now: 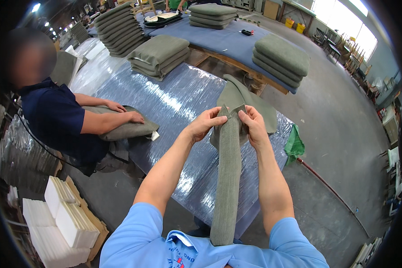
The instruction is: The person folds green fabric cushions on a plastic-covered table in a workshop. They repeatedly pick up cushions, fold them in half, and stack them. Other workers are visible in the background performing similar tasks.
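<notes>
L hand (208, 123) & R hand (254, 125) each pinch a corner of the grey-green fabric strip (227, 178) at 12 o'clock, its length running back twd 6 o'clock over the plastic-covered bench (169, 109), prob. to hold that end spread & even.

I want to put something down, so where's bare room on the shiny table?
The shiny table has bare room in its middle, between the co-worker's grey piece, the folded stack and the person's left hand. It's crowded near the right hand, with the held strip and loose green fabric.
</notes>
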`<control>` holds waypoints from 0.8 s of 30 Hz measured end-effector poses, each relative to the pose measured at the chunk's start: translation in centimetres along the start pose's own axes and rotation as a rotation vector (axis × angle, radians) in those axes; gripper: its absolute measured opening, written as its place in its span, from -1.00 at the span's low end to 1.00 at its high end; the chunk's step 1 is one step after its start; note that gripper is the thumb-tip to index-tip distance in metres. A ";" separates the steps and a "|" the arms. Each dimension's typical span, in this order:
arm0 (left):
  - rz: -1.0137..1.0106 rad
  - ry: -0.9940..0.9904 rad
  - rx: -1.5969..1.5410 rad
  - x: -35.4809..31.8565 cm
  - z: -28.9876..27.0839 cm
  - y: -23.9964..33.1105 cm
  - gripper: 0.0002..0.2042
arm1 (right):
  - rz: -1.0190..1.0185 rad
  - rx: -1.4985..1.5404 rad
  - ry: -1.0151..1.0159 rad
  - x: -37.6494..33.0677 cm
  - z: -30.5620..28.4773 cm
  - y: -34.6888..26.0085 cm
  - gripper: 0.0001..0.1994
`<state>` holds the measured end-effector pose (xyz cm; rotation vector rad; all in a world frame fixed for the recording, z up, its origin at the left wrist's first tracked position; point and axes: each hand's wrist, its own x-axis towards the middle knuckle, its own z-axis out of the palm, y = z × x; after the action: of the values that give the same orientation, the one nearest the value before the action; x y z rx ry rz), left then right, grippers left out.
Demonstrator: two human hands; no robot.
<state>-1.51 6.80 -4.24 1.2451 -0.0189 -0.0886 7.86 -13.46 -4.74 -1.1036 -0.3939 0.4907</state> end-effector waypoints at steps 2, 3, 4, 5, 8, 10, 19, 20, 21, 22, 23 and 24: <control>-0.047 -0.029 0.004 0.4 -1.3 0.3 -0.27 | 0.084 -0.020 -0.028 -0.2 0.1 -1.0 -0.70; -0.070 -0.039 0.007 0.4 -2.0 0.4 -0.29 | 0.145 -0.048 -0.060 -0.2 -0.1 -1.6 -0.70; -0.102 -0.059 -0.021 0.7 -1.8 0.4 -0.36 | 0.207 -0.083 -0.072 -0.4 -0.7 -2.3 -0.69; -0.119 -0.077 -0.008 0.8 -1.8 0.4 -0.38 | 0.236 -0.113 -0.086 -0.5 -1.2 -2.8 -0.72; -0.134 -0.122 0.050 0.9 -1.4 0.7 -0.45 | 0.216 -0.220 -0.131 -0.3 -2.9 -3.8 -0.78; -0.124 -0.147 0.151 0.8 -1.5 1.1 -0.48 | 0.086 -0.307 -0.173 -0.1 -2.8 -3.9 -0.81; 0.561 0.381 1.012 -2.4 4.7 0.1 -0.69 | -0.651 -0.828 0.256 -4.5 0.8 -1.8 -0.66; 0.642 0.454 1.002 -2.8 5.2 -0.5 -0.70 | -0.697 -0.811 0.271 -5.2 1.4 -1.1 -0.63; 0.724 0.526 0.990 -3.1 5.7 -1.1 -0.71 | -0.743 -0.794 0.287 -5.9 2.0 -0.5 -0.61; 0.824 0.558 0.994 -3.2 6.2 -1.4 -0.75 | -0.788 -0.783 0.310 -6.5 2.2 -0.1 -0.58; 0.868 0.556 0.990 -3.5 6.6 -1.6 -0.77 | -0.785 -0.769 0.314 -7.0 2.2 0.2 -0.58; 0.910 0.554 0.986 -3.7 6.9 -1.8 -0.78 | -0.782 -0.755 0.318 -7.5 2.2 0.4 -0.58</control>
<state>-5.76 0.04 -3.65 2.0808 -0.1609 1.1791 0.44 -15.86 -4.64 -1.5929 -0.7091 -0.5737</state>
